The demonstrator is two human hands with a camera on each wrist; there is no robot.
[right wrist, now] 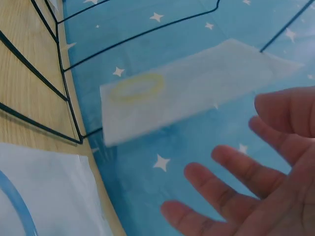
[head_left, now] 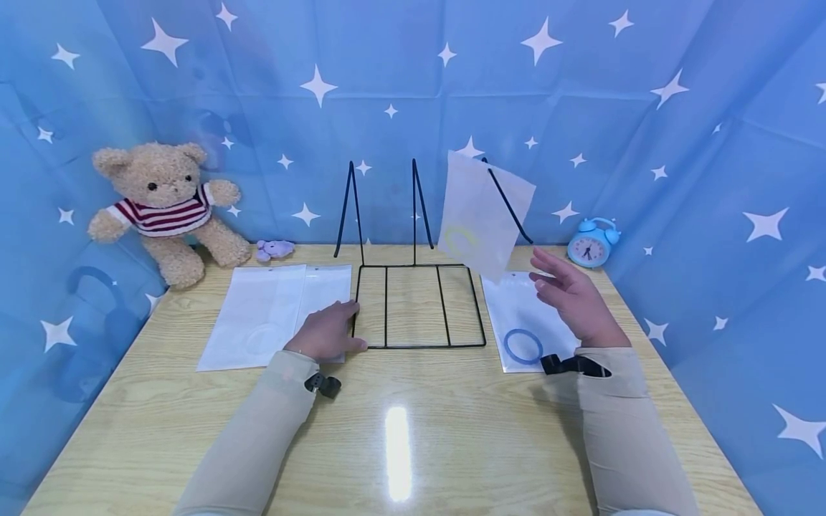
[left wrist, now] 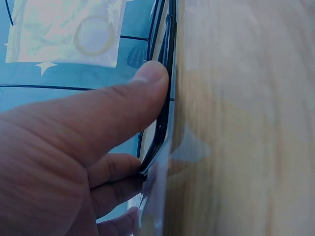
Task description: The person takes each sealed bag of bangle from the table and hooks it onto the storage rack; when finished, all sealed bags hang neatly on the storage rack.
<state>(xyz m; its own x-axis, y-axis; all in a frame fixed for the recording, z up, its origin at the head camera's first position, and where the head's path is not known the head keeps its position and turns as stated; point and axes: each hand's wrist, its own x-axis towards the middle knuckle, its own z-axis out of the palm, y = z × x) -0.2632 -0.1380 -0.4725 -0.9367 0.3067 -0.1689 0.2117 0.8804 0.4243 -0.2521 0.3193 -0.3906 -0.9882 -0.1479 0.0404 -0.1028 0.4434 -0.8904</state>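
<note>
The left arm (head_left: 248, 444) slants forward and inward, and the left hand (head_left: 325, 331) sits low, palm down, with its thumb (left wrist: 123, 105) stretched out and the other fingers (left wrist: 115, 169) bent beneath it in a grip. The right arm (head_left: 629, 430) reaches forward, and the right hand (head_left: 576, 299) hangs in the air, fingers (right wrist: 216, 189) parted, slightly bent and holding nothing, the palm turned inward.

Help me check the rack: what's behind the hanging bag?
Behind the bag is the curtain, a star peeking over the bag's top edge. In the right wrist view, a rack wire passes behind; its covered stretch cannot be seen.
</note>
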